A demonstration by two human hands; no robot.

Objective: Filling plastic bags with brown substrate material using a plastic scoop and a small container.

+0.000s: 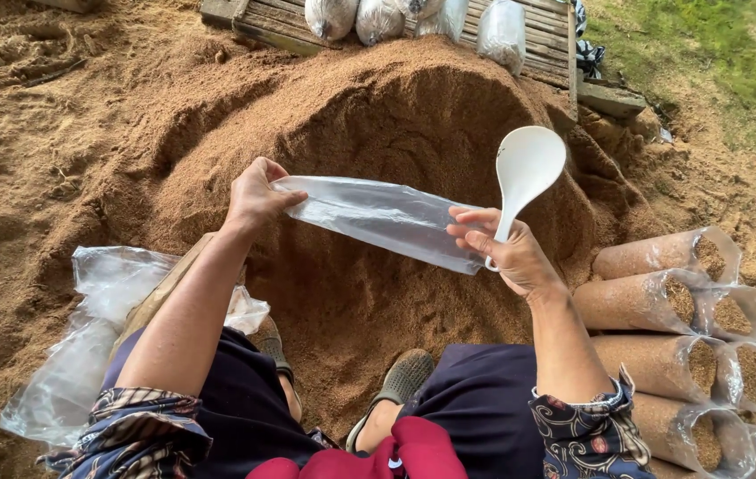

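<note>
Clear plastic bag stretched flat at mid-frame over the sawdust — left hand pinches one end, right hand grips the other plus a white spoon; best rub the film apart to open its mouth

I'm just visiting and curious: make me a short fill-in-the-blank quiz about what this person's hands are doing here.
1. Both hands stretch out an empty clear plastic ____ between them.
2. The right hand also holds a white ____ by its handle.
3. The left hand pinches one end of it above a big heap of brown ____.
4. The filled bags lie stacked on the person's ____ side.

Missing words: bag; scoop; sawdust; right
</note>
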